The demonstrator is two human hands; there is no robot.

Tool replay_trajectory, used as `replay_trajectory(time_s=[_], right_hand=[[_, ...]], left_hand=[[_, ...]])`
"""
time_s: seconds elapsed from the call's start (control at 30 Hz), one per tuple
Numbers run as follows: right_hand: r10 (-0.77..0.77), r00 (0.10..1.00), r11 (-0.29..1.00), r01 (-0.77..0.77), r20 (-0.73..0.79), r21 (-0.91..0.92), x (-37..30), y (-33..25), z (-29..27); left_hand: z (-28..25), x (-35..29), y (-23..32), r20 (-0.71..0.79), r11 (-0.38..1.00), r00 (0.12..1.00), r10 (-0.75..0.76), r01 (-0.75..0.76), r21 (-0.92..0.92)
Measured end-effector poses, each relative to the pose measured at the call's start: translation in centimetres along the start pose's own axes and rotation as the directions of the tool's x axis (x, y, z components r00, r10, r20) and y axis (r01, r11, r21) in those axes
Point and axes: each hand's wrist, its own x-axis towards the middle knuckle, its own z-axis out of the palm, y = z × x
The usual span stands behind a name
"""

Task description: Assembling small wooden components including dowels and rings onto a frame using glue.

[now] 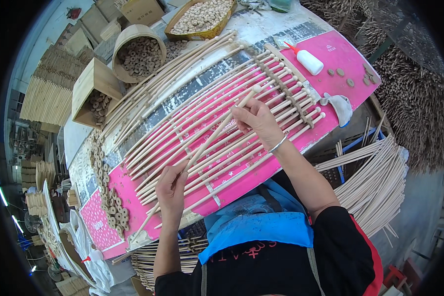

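My right hand (260,124) is closed around a pale wooden rod (213,135) just below the small round ball (257,89) at its end. Farther down the same rod, the fingers of my left hand (170,191) pinch it, so it slants over the table. Under it lies a row of similar ball-tipped rods (202,175), their ball ends resting across a brown notched rack (287,92). Pink sheeting (148,207) shows between these rods. Both hands hover above the row; whether the fingers touch the rods beneath is hidden.
A white glue bottle (311,62) and a crumpled cloth (339,106) lie to the right. Loose wooden rings (116,209) line the left side. A bucket (121,44), a wooden box (91,84) and a tray (175,29) of balls stand behind. Bundled rods (380,182) sit at the right.
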Motion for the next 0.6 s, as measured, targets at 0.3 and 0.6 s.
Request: replay_trajectory(time_s=[0.3, 0.6], right_hand=[[-0.047, 0.999, 0.995, 0.048, -0.006, 0.084, 0.1, 0.3, -0.1], [0.017, 1.0, 0.979, -0.019, 0.01, 0.204, 0.0, -0.8, 0.0]], left_hand=[[0.2, 0.9, -0.4, 0.001, 0.999, 1.0, 0.022, -0.022, 0.043], [0.7, 1.4, -0.4, -0.033, 0.999, 0.999, 0.036, -0.035, 0.029]])
